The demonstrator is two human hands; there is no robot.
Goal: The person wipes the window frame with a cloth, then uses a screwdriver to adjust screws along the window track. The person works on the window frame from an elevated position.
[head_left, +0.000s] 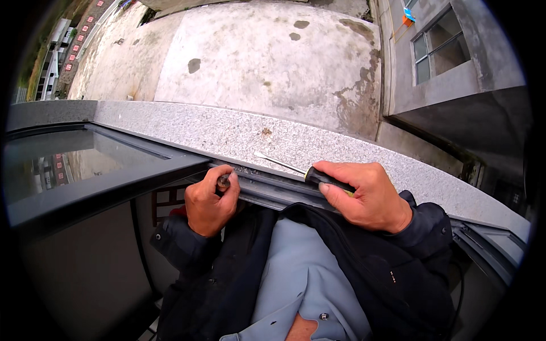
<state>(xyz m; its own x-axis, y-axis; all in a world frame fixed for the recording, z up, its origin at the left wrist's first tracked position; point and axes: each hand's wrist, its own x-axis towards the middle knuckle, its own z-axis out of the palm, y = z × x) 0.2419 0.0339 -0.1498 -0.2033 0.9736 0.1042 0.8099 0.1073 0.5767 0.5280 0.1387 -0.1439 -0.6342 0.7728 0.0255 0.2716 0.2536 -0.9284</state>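
My right hand (369, 196) is closed around the black handle of a screwdriver (286, 164). Its bare metal shaft points left, and its tip lies over the inner edge of the speckled stone sill (227, 129). My left hand (207, 203) is closed, with thumb and forefinger pinching a dark, round-ended piece (223, 181); the rest of that piece is hidden in the fist. This hand is beside the dark metal window track (273, 190), near the corner of a window sash (114, 184). Small crumbs lie along the track's outer edge near my left hand.
A brownish patch of debris (266, 132) sits on the sill. Beyond the sill, far below, spreads a stained concrete yard (250, 57). A grey building wall with a window (441, 45) stands at the right. The glazed sash fills the left side, and more window frame (489, 250) runs along the lower right.
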